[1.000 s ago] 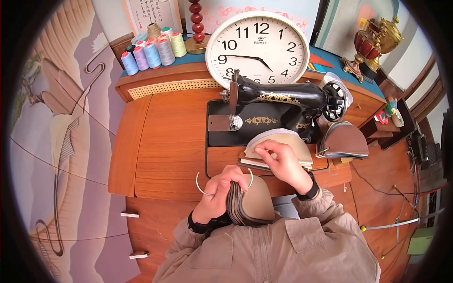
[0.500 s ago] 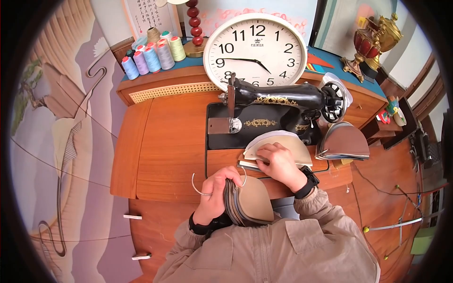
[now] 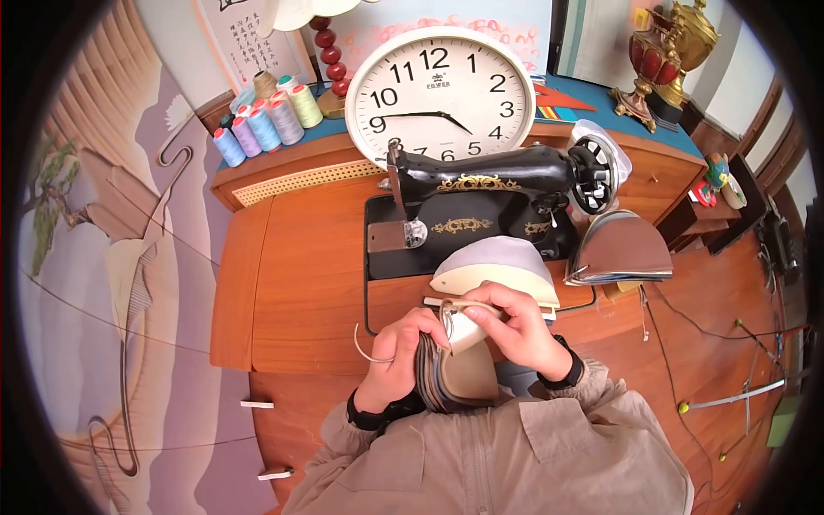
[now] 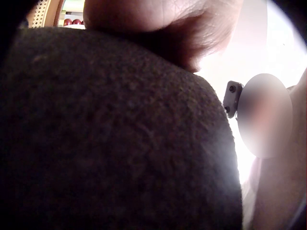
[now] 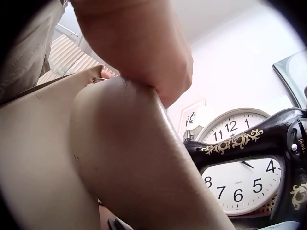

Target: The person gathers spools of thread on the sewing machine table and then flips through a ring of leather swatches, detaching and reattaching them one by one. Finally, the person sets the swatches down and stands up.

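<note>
Below the table's front edge, my left hand (image 3: pixel 393 356) grips a fanned stack of leather-like swatches (image 3: pixel 472 375), beige on top. An open metal ring (image 3: pixel 360 345) runs through them, one end curving out at the left. My right hand (image 3: pixel 518 329) pinches another swatch (image 3: pixel 464 334), its pale underside showing, right at the ring's other end. In the right wrist view this swatch (image 5: pixel 129 153) is smooth and beige, bent under the fingers. A dark, fuzzy swatch backing (image 4: pixel 115 134) fills the left wrist view below the hand.
A pile of loose swatches (image 3: pixel 498 262), lavender and cream, lies before the black sewing machine (image 3: pixel 489 176). Another stack, brown on top (image 3: pixel 622 245), sits to its right. A wall clock (image 3: pixel 442 94) and thread spools (image 3: pixel 266 124) stand behind on the wooden table (image 3: pixel 296 275).
My right hand has left the pile, bringing a swatch to the ring in front of my left hand. The pile now shows lavender and cream on top. The head view has shifted slightly.
</note>
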Available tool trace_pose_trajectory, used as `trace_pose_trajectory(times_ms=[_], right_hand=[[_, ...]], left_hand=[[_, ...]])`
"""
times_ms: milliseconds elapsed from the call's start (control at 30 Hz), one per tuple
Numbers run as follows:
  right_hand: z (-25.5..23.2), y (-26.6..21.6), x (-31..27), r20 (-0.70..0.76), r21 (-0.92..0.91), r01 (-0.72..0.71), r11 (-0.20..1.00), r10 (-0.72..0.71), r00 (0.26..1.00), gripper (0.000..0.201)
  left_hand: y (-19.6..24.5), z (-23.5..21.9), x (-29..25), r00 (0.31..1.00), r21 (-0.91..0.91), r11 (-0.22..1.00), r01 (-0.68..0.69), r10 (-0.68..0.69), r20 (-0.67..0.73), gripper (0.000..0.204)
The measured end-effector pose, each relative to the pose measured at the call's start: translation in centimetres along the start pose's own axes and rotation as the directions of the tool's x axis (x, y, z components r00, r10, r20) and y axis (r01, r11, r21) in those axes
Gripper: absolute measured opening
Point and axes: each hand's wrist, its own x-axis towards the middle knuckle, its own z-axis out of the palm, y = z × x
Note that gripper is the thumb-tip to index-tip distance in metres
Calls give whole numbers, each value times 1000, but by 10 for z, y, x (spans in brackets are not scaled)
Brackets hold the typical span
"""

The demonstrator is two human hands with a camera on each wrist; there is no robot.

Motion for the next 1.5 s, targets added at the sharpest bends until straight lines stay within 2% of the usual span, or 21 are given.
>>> trace_pose_trajectory(times_ms=[167,233,333,567,600,633,667,733,767,933,967,1033,1067,1100,1133,1200,1300,1367,1400,1467,1500], right_hand=[[-8,-2,-2,78,9,18,1000,-19,997,16],[-10,0,-2,146,122,-27,992,8,989,15],[-18,-1,-2,244,132,-123,984,88,966,16],[-22,-5,-4,271,208,-116,971,57,961,14],[-22,-8,-4,204,52,85,995,-94,975,11],[-21,-11,-4,162,-116,272,955,-252,954,10],[-19,-13,-5,163,-117,273,955,-253,954,10],[-13,-17,-9,187,-422,481,768,-446,875,13],[-8,-19,-11,175,-493,515,701,-500,848,14],[5,-21,-17,140,-324,481,815,-462,876,10],[8,-18,-19,110,-162,337,927,-323,940,10],[11,-13,-20,143,99,16,995,-30,989,14],[14,-12,-19,147,96,15,995,-29,989,14],[19,-11,-16,211,376,-232,897,160,964,12],[22,-11,-14,323,596,-448,667,312,894,11],[21,-13,-12,374,576,-454,680,274,886,6],[26,-21,-12,274,580,-380,721,266,924,5],[31,-19,-10,83,433,-137,891,112,990,6],[32,-20,-10,87,429,-140,892,114,990,6],[34,-23,-9,-24,230,32,973,-27,999,7],[32,-27,-7,-20,227,30,973,-26,999,7]], left_hand=[[2,7,4,1000,85,996,-10,7,29,50],[3,8,6,996,125,991,-57,47,81,51],[4,12,6,998,156,987,-44,36,54,51],[7,15,5,1000,143,990,-5,0,31,51],[9,17,5,1000,120,993,19,-19,-5,50],[9,18,5,998,95,995,42,-38,-42,49],[8,17,4,998,94,995,40,-36,-43,49],[3,15,2,996,85,996,6,2,-90,45],[0,15,1,996,83,997,5,3,-91,45],[-4,22,2,973,-76,994,-81,62,-224,42],[-4,20,2,972,-78,993,-83,63,-227,42],[-3,14,1,985,30,996,-81,84,-153,44],[-3,13,-1,984,27,996,-82,85,-157,44],[-5,13,-2,982,5,995,-98,98,-159,44],[-6,11,-3,981,-17,993,-114,110,-160,44],[-7,5,-6,983,-3,993,-122,120,-141,44],[2,3,-4,987,9,990,-142,142,-80,45],[5,-1,-2,984,23,984,-176,176,-14,46],[4,-5,-1,984,20,984,-178,178,-19,46],[3,-11,-2,986,-68,985,-160,163,41,45],[3,-13,-3,986,-71,984,-162,165,36,45]])
